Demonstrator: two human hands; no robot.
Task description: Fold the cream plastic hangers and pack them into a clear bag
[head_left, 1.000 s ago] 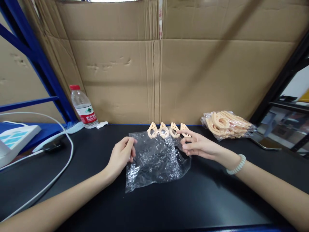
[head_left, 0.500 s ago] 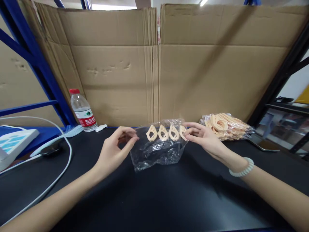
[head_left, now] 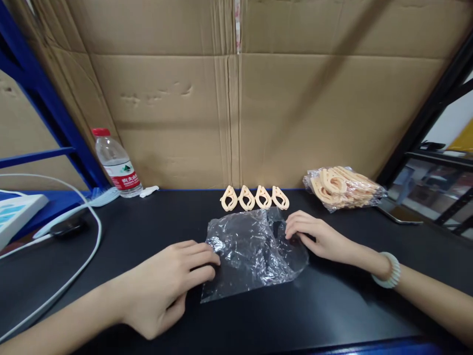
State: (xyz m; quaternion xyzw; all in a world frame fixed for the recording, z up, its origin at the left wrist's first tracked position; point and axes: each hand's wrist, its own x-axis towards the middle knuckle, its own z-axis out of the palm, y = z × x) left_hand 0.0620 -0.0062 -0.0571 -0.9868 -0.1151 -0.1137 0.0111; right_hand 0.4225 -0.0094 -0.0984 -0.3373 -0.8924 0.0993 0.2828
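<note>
Across the back, creased brown cardboard panels [head_left: 332,123]. Below, black tabletop [head_left: 229,330] spanning nearly the full width.

At tabletop centre, transparent plastic bag [head_left: 246,241], low and wrinkled. Handling, by judgement: rest light pressure on the left edge, ease the right edge outward with small, even pulls, smooth creases from middle to rim. Avoid hard pinching; thin film likely to cling or bunch. Long axis roughly left to right, right end angled slightly away from the body. Right end looser, more crumpled; mouth end not certain from this view.

At right rear, near the cardboard, packed bag of peach plastic pieces [head_left: 343,190].

Left hand [head_left: 170,281]: partly spread, palm down, fingertips on the bag's left edge, thumb well apart; no grip visible.

Right hand [head_left: 318,236]: fingers loosely curled, tips at the bag's right side. Cannot tell whether pinching film or only touching.

At left rear, red-capped water bottle [head_left: 121,170].

Just beyond the bag, row of four folded peach plastic hangers [head_left: 252,203], by look: pointed ends toward the cardboard, rounded loops toward the bag, long axes near to far.
</note>
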